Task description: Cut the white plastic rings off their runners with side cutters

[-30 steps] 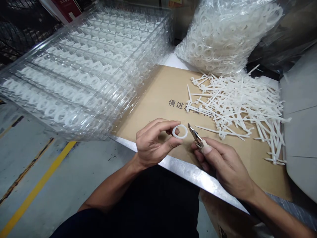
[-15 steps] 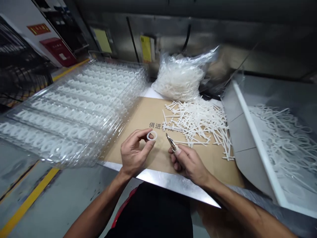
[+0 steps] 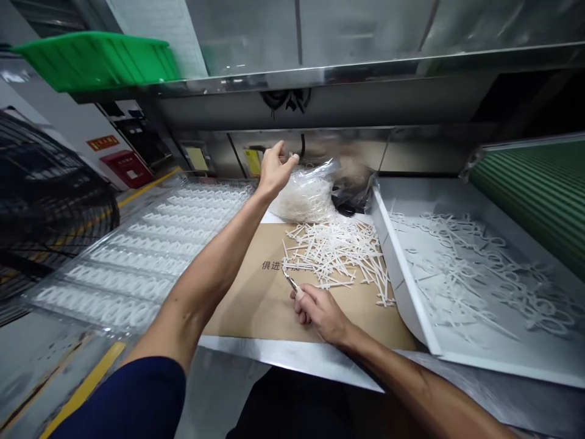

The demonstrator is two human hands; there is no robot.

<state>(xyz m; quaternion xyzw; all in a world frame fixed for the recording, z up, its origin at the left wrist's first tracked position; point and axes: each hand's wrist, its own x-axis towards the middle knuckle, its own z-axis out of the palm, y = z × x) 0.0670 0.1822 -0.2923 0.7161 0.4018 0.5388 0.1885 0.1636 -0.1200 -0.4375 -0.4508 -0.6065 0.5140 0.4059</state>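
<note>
Stacked clear trays of white rings (image 3: 137,259) fill the left, a white-walled bin (image 3: 402,286) of looped plastic sits right, and a cardboard sheet (image 3: 247,305) carries a heap of stiff, light-looking plastic runners (image 3: 336,253). The left hand (image 3: 276,171), open though slightly blurred, seems empty, raised beside a bag of white rings (image 3: 306,198); the right hand (image 3: 320,314) pinches small nippers (image 3: 291,281) at their handles, best held there, tips near the heap

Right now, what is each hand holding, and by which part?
The right hand holds small side cutters by their handle end, tips sticking out; the left hand, raised beside the plastic bag, looks empty.
</note>
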